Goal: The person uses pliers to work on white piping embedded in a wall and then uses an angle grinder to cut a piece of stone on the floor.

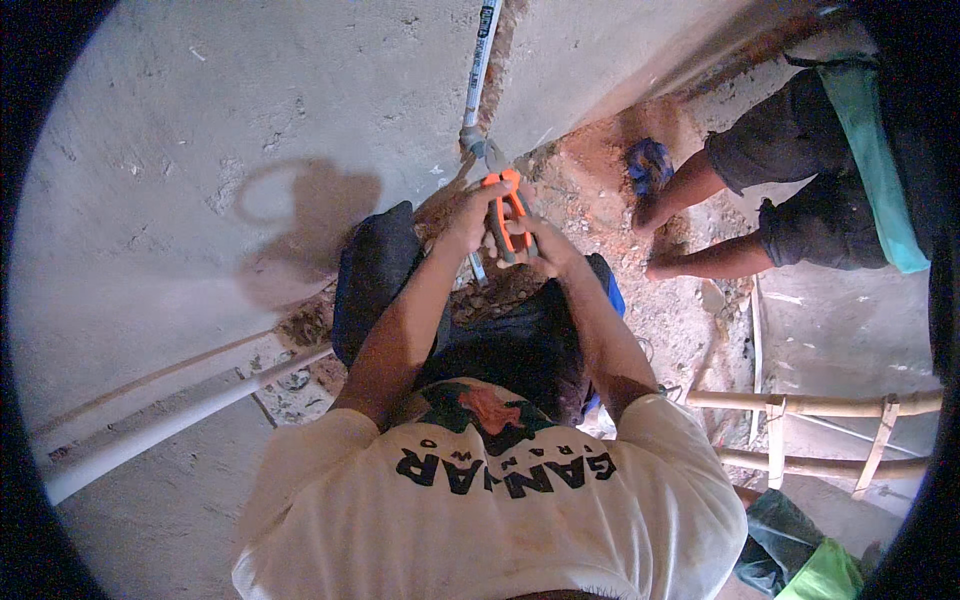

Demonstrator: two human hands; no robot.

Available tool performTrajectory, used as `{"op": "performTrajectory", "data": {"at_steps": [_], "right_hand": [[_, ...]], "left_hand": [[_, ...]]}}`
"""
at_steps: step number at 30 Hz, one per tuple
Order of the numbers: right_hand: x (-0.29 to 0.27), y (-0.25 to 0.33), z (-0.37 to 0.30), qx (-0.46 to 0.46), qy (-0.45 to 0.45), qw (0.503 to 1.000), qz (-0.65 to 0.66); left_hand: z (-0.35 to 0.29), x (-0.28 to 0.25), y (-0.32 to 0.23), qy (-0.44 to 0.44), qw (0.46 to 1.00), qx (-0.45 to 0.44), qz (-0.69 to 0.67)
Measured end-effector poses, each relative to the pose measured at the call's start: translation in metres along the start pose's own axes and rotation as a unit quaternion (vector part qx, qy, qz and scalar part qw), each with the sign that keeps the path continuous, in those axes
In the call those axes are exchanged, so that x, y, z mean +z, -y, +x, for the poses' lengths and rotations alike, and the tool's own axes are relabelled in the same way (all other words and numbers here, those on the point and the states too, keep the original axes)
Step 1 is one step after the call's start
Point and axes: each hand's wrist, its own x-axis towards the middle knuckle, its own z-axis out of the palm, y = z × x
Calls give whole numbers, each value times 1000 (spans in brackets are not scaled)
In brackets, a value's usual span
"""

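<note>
A pair of pliers (509, 207) with orange and black handles is between my two hands, in front of my knees. My right hand (547, 246) is closed around the handle end. On the other side, my left hand (470, 217) is closed with its thumb by the head of the pliers; what else its fingers hold is hidden. The metal jaws point up toward the wall, close beside a grey fitting (471, 140) at the lower end of a light pipe (481, 70). Whether jaws and fitting touch, I cannot tell. Below my hands, a short light-blue piece (477, 267) shows.
Another person's bare legs (690, 195) stand at the right, near a dark blue bundle (650, 166). Rubble (590, 180) covers the floor along the wall. A bamboo ladder (820, 403) lies at the lower right. A long white pipe (190, 418) runs along the left.
</note>
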Motion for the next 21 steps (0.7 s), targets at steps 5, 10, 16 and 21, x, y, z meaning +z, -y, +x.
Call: {"op": "performTrajectory", "data": {"at_steps": [5, 10, 16, 21], "right_hand": [[-21, 2, -31, -27, -188, 942, -276], [-23, 12, -36, -9, -160, 941, -299], [-9, 27, -30, 16, -88, 979, -184], [-11, 31, -30, 15, -81, 986, -146]], "left_hand": [[25, -5, 49, 26, 998, 48, 11], [18, 1, 53, -25, 998, 54, 30], [6, 1, 39, -25, 996, 85, -16], [-3, 7, 26, -31, 997, 74, -2]]}}
